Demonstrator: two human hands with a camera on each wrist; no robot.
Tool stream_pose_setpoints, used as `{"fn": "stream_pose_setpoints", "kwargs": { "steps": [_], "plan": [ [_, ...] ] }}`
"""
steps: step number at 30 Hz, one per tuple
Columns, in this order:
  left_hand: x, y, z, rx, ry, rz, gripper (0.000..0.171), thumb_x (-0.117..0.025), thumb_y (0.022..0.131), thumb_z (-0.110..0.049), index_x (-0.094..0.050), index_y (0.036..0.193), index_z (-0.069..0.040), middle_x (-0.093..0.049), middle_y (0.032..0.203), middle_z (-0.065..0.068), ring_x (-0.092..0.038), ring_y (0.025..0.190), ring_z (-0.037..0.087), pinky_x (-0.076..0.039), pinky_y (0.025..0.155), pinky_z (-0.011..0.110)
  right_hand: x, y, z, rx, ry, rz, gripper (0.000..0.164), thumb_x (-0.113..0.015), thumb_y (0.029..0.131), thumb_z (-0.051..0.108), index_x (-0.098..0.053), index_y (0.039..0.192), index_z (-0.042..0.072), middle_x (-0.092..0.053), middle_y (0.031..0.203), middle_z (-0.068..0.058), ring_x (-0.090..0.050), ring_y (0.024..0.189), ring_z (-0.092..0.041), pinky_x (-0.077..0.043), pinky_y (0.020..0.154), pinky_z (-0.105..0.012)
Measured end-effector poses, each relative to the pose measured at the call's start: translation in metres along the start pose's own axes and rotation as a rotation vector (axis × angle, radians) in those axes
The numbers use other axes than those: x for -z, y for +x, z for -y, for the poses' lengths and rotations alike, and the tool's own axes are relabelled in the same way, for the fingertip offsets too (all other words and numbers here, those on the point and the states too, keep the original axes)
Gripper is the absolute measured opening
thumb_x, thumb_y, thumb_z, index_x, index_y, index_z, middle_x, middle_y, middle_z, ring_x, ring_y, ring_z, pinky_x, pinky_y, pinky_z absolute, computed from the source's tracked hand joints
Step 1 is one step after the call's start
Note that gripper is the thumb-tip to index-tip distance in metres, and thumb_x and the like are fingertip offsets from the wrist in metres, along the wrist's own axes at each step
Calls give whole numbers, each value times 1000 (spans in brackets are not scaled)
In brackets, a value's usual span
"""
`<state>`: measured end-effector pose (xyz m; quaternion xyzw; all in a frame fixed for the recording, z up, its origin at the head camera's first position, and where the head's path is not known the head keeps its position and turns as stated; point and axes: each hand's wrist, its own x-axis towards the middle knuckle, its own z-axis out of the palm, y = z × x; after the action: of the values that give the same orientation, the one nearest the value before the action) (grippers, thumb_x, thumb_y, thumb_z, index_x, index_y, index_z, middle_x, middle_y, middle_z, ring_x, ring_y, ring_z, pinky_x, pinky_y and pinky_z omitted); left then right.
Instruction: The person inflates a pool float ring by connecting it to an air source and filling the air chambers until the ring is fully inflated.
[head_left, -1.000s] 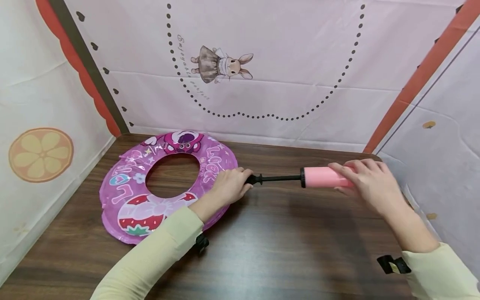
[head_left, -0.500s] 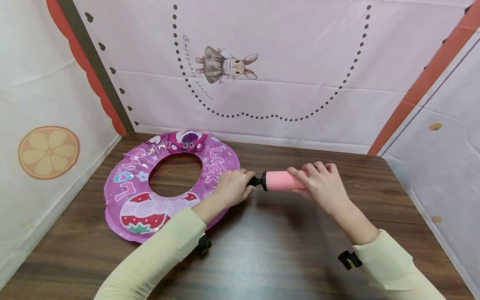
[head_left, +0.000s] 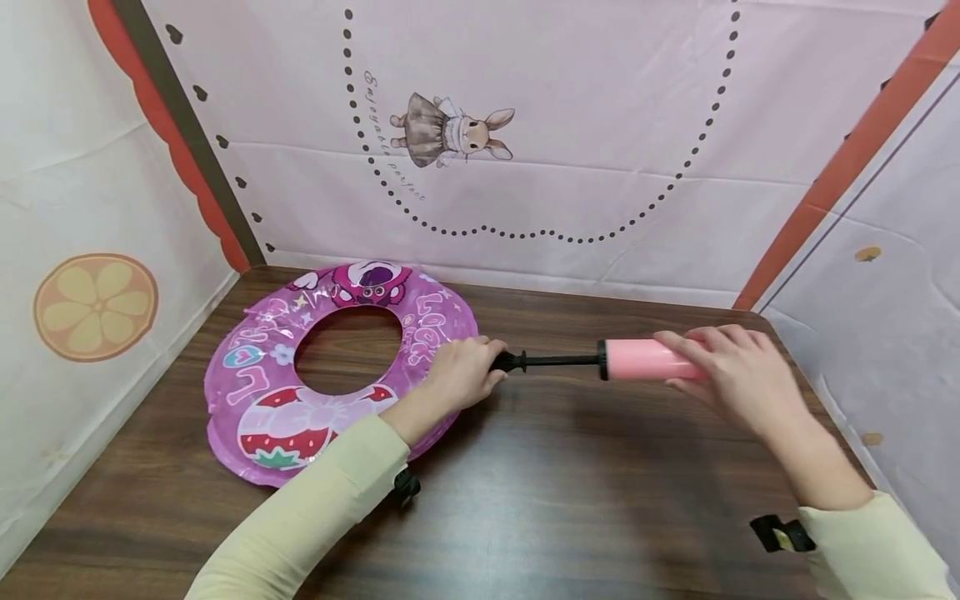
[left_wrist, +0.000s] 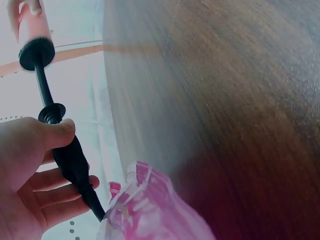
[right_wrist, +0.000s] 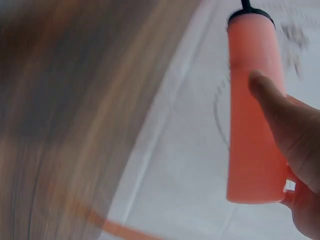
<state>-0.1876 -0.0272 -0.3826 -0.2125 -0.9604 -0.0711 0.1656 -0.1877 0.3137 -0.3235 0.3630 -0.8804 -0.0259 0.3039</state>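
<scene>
A pink hand pump point(head_left: 637, 359) with a black rod is stretched out sideways over the table. My right hand point(head_left: 738, 375) grips its pink barrel, thumb along the side in the right wrist view. My left hand point(head_left: 465, 372) holds the black nozzle end point(left_wrist: 72, 160) between thumb and fingers. In the left wrist view the nozzle's tip meets the clear, crinkled edge of a purple swim ring point(left_wrist: 150, 205). The swim ring point(head_left: 225, 392) lies flat at the left, printed with a bear and strawberries, its rim partly wrinkled. My left forearm covers part of it.
The brown wooden table point(head_left: 525, 517) is bounded by a pink printed cloth point(head_left: 600, 100) at the back, with white cloth walls at both sides. Black straps point(head_left: 782, 533) sit at both wrists.
My right hand pushed the pump barrel left against the nozzle end, then drew it back right, baring the black rod again. The left hand and swim ring stayed nearly in place.
</scene>
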Motion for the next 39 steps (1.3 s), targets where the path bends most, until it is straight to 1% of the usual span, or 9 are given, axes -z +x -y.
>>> {"fn": "stream_pose_setpoints", "kwargs": {
  "steps": [4, 7, 11, 14, 19, 30, 34, 37, 39],
  "plan": [
    [-1, -1, 0, 5, 11, -2, 32, -69, 81, -32, -64, 106, -13, -67, 91, 5, -65, 74, 23, -53, 57, 37, 5, -7, -9, -26, 3, 24, 76, -13, 84, 71, -58, 119, 22, -63, 93, -12, -55, 87, -37, -41, 69, -53],
    [-2, -2, 0, -19, 14, -9, 31, -68, 81, -32, -64, 106, -13, -67, 92, 5, -65, 75, 24, -52, 57, 38, -4, -1, 3, 12, -1, 10, 73, -15, 87, 69, -60, 119, 21, -63, 91, -11, -56, 84, -36, -40, 64, -49],
    [-4, -5, 0, -41, 7, -30, 31, -69, 80, -31, -65, 104, -12, -67, 92, 6, -66, 75, 24, -52, 57, 39, -21, 18, 29, 68, -4, -6, 53, -48, 85, 60, -59, 119, 20, -64, 90, -11, -57, 83, -33, -40, 61, -47],
    [-5, -6, 0, -48, -2, -59, 30, -71, 79, -29, -65, 102, -11, -68, 89, 7, -65, 72, 25, -52, 56, 39, -27, 31, 44, 77, -16, -19, 55, -73, 71, 46, -59, 118, 21, -63, 89, -9, -57, 84, -32, -41, 62, -48],
    [-8, -4, 0, -63, -30, -102, 31, -72, 77, -28, -66, 100, -8, -67, 85, 7, -64, 67, 25, -51, 54, 38, -33, 46, 59, 81, -40, -53, 59, -81, 63, 40, -60, 114, 22, -61, 88, -9, -56, 83, -31, -41, 66, -49],
    [-2, 0, 2, 4, -71, -29, 31, -71, 79, -31, -65, 104, -13, -68, 90, 5, -65, 74, 23, -52, 58, 39, -22, 33, 36, 75, -14, -7, 56, -70, 72, 46, -57, 122, 24, -63, 92, -8, -57, 87, -33, -42, 67, -48],
    [-1, 0, 4, 2, -43, -21, 32, -70, 80, -33, -65, 106, -14, -68, 92, 5, -65, 75, 23, -52, 57, 39, -10, 15, 13, 50, -3, 9, 57, -39, 87, 64, -58, 122, 22, -63, 91, -11, -57, 84, -35, -42, 66, -48],
    [-3, -1, 6, -6, -14, -29, 32, -70, 80, -33, -65, 105, -14, -68, 91, 4, -66, 74, 23, -52, 57, 38, 0, 2, -5, 8, 14, 12, 71, -18, 87, 69, -58, 120, 21, -63, 90, -12, -56, 83, -37, -42, 67, -50],
    [-5, -2, 7, -11, -6, -41, 32, -71, 79, -32, -65, 104, -12, -67, 90, 5, -66, 74, 23, -52, 56, 38, 5, -4, -12, -14, 20, 13, 75, -15, 85, 71, -59, 119, 20, -63, 90, -12, -55, 83, -37, -41, 67, -51]
  ]
}}
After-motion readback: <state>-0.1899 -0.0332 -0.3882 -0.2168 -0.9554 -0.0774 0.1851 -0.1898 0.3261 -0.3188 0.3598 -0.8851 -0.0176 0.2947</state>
